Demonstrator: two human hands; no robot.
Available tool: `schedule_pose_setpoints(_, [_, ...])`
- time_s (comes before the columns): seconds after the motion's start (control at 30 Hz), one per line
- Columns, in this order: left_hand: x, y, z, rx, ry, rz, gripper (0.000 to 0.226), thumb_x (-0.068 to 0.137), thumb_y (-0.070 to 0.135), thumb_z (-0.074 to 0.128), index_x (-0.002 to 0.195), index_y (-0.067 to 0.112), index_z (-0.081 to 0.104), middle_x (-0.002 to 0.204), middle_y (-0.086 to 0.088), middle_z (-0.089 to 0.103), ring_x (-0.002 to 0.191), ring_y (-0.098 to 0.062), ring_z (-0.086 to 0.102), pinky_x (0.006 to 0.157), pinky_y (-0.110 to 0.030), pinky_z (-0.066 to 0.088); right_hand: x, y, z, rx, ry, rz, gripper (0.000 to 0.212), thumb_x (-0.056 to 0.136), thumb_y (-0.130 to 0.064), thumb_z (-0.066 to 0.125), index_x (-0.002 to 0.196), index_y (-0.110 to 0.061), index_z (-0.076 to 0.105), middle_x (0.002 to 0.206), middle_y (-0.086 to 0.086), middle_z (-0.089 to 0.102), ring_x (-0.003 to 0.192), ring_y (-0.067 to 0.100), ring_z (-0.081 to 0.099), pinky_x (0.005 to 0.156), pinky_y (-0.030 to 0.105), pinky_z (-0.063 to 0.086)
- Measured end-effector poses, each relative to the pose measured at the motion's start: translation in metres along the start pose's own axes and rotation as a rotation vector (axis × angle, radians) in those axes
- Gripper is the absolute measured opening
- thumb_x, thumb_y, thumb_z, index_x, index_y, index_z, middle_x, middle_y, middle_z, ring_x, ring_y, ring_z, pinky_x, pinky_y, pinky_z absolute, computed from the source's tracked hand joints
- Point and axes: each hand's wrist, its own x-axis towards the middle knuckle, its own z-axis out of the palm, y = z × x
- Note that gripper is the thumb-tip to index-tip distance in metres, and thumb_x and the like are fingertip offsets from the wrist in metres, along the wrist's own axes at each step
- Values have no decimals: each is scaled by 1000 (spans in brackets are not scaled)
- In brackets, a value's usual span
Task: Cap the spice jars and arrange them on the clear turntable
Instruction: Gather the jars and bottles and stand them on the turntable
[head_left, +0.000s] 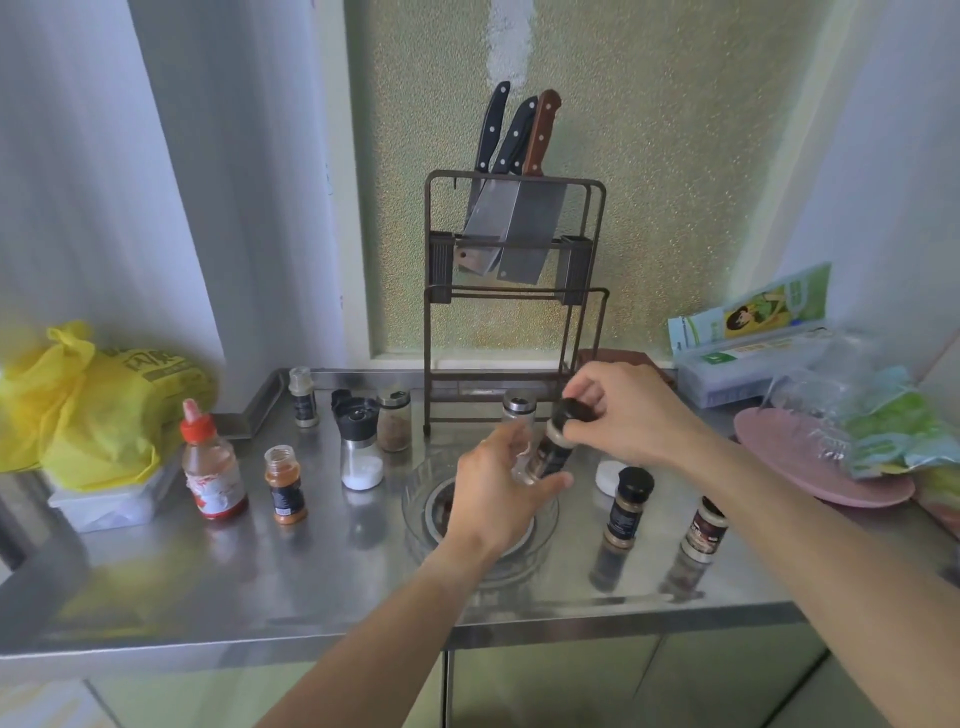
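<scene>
My left hand (501, 486) grips the body of a dark-labelled spice jar (553, 452) above the clear turntable (415, 499) in the counter's middle. My right hand (623, 410) holds the jar's black cap (571, 410) on top of it. An uncapped orange spice jar (284, 486) stands to the left. A salt jar with its black lid flipped open (358, 449), a brown spice jar (394, 426) and a small jar (303, 397) stand behind. Two capped jars (626, 506) (705, 527) stand on the right, with a white cap (607, 475) lying near them.
A red sauce bottle (213, 462) and a yellow bag (88, 405) on a plastic box sit at the left. A knife rack (511, 291) stands at the back, a glass jar (518, 410) before it. A pink plate (810, 462) with bagged items lies right.
</scene>
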Motion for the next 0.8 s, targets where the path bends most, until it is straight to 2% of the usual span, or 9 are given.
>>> schedule_pose_setpoints(0.07, [-1,-10,2,78,3,-1,64,82,37,82,138,17,59,131,2,69,122,-13,65,104,-34,53,7,19,2,-65,11,86,37,73,-37,85,102,-20,70,94,-5,73,85,16,69,79,37,59])
schedule_pose_setpoints(0.2, [-10,-42,-9,217,39,-65,43,90,36,73,130,24,64,122,8,71,113,-9,66,96,-25,52,19,52,22,-216,-69,183,37,72,-38,79,104,-21,71,101,0,74,94,24,68,78,36,57])
schedule_pose_setpoints(0.3, [-12,-60,-17,276,45,-90,39,92,38,70,129,30,64,124,11,68,107,-5,64,88,-18,47,25,66,40,-293,-179,206,22,66,-32,74,82,-17,69,82,4,70,80,27,68,59,31,49])
schedule_pose_setpoints(0.37, [-11,-67,-22,306,52,-101,37,92,39,69,128,31,64,124,13,67,109,-5,63,86,-16,44,29,73,50,-310,-227,220,22,62,-29,70,76,-11,69,74,8,69,72,27,67,53,32,47])
schedule_pose_setpoints(0.53, [-5,-78,-29,320,61,-122,32,91,38,70,122,33,65,121,17,66,110,-4,62,85,-18,45,38,83,55,-316,-258,205,27,60,-32,68,79,-13,72,81,10,72,76,28,69,57,36,53])
schedule_pose_setpoints(0.67, [1,-80,-27,330,47,-111,31,91,41,69,121,31,65,118,18,66,111,-5,62,84,-19,45,36,83,46,-300,-294,194,37,63,-39,75,84,-9,67,84,12,72,79,30,68,59,39,46])
schedule_pose_setpoints(0.7, [5,-78,-26,333,40,-103,32,91,42,69,121,31,65,119,17,66,112,-6,62,86,-21,47,36,81,40,-290,-288,194,34,67,-41,77,84,-14,66,84,7,71,79,27,66,65,41,50])
schedule_pose_setpoints(0.8, [31,-74,-20,353,13,-84,41,90,46,68,126,26,63,124,10,66,116,-11,62,93,-28,50,54,74,11,-155,-188,206,33,82,-40,79,108,-22,70,105,-4,75,93,15,70,86,35,57])
